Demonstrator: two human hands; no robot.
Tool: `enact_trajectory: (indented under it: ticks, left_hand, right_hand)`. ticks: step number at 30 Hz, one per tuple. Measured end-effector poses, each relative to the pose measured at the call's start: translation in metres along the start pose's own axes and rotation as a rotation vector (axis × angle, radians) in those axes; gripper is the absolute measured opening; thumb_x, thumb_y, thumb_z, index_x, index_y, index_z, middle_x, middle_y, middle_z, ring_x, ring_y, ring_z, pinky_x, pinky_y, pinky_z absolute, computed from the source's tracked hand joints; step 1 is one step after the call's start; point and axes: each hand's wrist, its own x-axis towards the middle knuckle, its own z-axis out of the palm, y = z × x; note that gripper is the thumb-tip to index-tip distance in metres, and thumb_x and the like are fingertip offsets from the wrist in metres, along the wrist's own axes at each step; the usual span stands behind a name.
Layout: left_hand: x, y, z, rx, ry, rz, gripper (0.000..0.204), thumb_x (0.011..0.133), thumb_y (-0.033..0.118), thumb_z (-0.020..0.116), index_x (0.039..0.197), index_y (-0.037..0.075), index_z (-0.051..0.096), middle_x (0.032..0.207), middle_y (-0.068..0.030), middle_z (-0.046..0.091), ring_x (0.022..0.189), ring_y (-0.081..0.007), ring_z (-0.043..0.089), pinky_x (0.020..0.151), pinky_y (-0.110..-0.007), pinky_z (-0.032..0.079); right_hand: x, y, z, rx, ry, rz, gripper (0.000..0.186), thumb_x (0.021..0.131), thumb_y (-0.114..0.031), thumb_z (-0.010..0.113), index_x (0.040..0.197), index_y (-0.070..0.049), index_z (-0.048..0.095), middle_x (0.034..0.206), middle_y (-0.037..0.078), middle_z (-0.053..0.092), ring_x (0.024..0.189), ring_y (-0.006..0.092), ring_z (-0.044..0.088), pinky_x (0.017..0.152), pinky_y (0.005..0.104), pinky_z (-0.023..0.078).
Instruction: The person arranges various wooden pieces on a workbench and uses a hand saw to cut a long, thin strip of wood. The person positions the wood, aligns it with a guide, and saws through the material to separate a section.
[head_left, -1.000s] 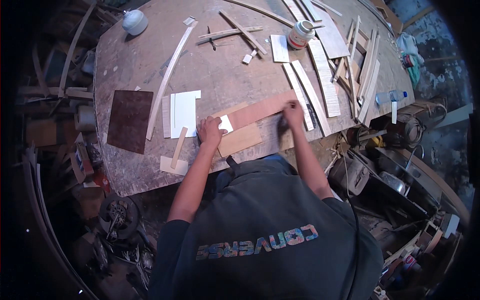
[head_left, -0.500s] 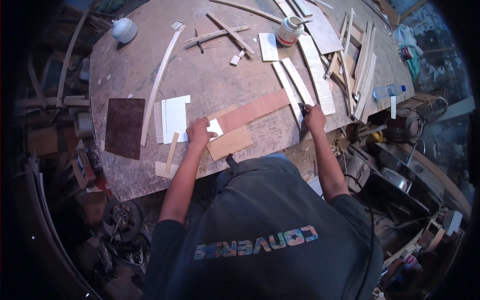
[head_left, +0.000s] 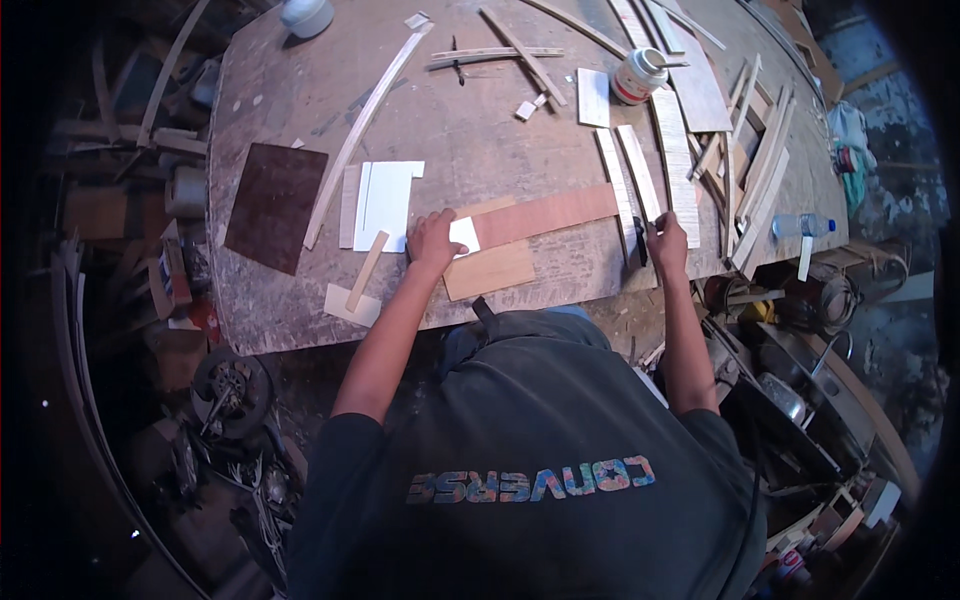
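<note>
Fingers of my left hand (head_left: 433, 241) lie spread on the bench, the thumb set apart from the rest, pressing the edge of a small white piece (head_left: 465, 236). That piece sits at the left end of a reddish-brown strip (head_left: 545, 216), which slants up to the right until its far end comes up just beside a narrow pale strip (head_left: 614, 170). A tan board (head_left: 497, 272) lies on the near side of the reddish-brown strip.

My right hand (head_left: 668, 243) is at the near end of a second pale strip (head_left: 638, 168), fingers drawn in close together; I cannot tell whether they grip anything. Just left of them is a slim dark object (head_left: 641, 243), too small to make out.

Left of my left hand are a notched white panel (head_left: 385, 205) and a thin wooden stick (head_left: 368, 270) crossing a small pale board (head_left: 343, 305). Farther left lies a dark brown panel (head_left: 275, 208).
</note>
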Motion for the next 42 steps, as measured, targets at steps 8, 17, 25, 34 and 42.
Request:
enact_trajectory:
  ticks: [8,17,25,34,42]
  left_hand:
    - [-0.003,-0.014,0.01,0.048,-0.035,0.073,0.062,0.068,0.034,0.088,0.126,0.025,0.068,0.12,-0.0047,0.062,0.12,-0.029,0.053,0.103,-0.051,0.04]
    - [-0.008,-0.018,0.004,0.149,-0.119,0.214,0.075,0.078,0.04,0.081,0.143,0.019,0.052,0.133,-0.0087,0.053,0.129,-0.0319,0.047,0.104,-0.055,0.041]
    - [-0.004,-0.022,0.008,0.143,-0.2,0.221,0.081,0.079,0.038,0.081,0.147,0.014,0.045,0.141,-0.0115,0.046,0.135,-0.0336,0.042,0.106,-0.056,0.041]
    - [-0.005,-0.021,0.003,0.129,-0.224,0.223,0.081,0.079,0.035,0.081,0.147,0.013,0.045,0.142,-0.0127,0.045,0.134,-0.0331,0.042,0.107,-0.056,0.039]
    - [-0.003,-0.018,0.004,0.186,-0.199,0.25,0.078,0.079,0.027,0.081,0.145,0.008,0.045,0.137,-0.0144,0.048,0.129,-0.0342,0.046,0.105,-0.058,0.043]
  right_hand:
    - [-0.059,-0.125,0.08,0.624,-0.32,0.164,0.026,0.087,-0.023,0.078,0.095,-0.003,0.063,0.078,0.005,0.069,0.066,0.013,0.066,0.059,0.0273,0.052]
    - [-0.088,-0.231,0.15,0.387,-0.443,-0.027,0.031,0.08,-0.025,0.081,0.099,-0.003,0.073,0.086,0.016,0.075,0.079,0.026,0.074,0.072,0.0359,0.057]
    - [-0.101,-0.252,0.16,0.226,-0.382,-0.201,0.026,0.087,-0.02,0.072,0.107,-0.003,0.07,0.09,0.02,0.074,0.083,0.0354,0.073,0.074,0.0415,0.057]
    - [-0.094,-0.26,0.165,0.131,-0.349,-0.255,0.019,0.089,-0.02,0.066,0.101,-0.006,0.071,0.088,0.023,0.07,0.084,0.0422,0.069,0.074,0.0499,0.055]
    - [-0.092,-0.262,0.172,0.071,-0.352,-0.338,0.018,0.081,-0.012,0.066,0.097,-0.004,0.069,0.085,0.023,0.068,0.083,0.0431,0.067,0.072,0.05,0.053]
